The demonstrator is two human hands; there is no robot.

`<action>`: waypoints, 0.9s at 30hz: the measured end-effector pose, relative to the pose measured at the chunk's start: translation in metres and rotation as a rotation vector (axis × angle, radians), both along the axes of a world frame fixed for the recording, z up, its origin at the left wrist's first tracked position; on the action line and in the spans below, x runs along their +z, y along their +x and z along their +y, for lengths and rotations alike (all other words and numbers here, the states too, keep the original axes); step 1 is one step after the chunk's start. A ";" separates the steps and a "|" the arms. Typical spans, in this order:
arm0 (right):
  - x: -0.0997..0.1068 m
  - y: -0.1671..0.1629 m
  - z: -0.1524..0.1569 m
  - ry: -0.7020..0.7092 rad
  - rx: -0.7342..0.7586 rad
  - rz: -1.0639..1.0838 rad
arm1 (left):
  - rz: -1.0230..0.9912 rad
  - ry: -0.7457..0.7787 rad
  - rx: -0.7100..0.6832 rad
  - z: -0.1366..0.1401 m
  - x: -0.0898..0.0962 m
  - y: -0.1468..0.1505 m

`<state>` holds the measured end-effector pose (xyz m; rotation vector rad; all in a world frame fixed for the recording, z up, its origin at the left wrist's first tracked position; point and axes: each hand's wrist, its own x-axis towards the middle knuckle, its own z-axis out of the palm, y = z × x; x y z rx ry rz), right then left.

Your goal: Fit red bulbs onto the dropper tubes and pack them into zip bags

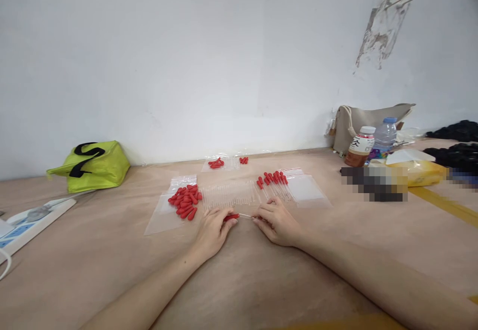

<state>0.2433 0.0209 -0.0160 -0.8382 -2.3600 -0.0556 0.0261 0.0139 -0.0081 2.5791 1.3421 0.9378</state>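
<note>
Between the fingers of my left hand is a red rubber dropper bulb. My right hand pinches a thin clear glass tube, whose left end meets the bulb's mouth. How far the tube goes into the bulb I cannot tell. A pile of loose red bulbs lies on a clear plastic bag to the left. Behind my hands, several bare glass tubes lie side by side. Several droppers with red bulbs on their tubes rest on another bag, just beyond my right hand.
Farther back, small clear bags hold more red bulbs. A lime-green bag and a power strip are at left. Two bottles, a beige bag and a yellow packet stand at right. A white wall closes the back.
</note>
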 end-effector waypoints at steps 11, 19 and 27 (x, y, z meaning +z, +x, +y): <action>-0.002 0.006 0.010 -0.018 0.084 -0.036 | -0.022 -0.117 -0.185 -0.008 0.006 0.004; -0.003 -0.001 0.001 0.068 -0.009 -0.090 | 0.075 -0.078 -0.194 -0.007 0.005 0.005; -0.006 -0.009 0.000 0.032 -0.003 -0.070 | 0.079 -0.064 -0.224 -0.008 0.005 0.005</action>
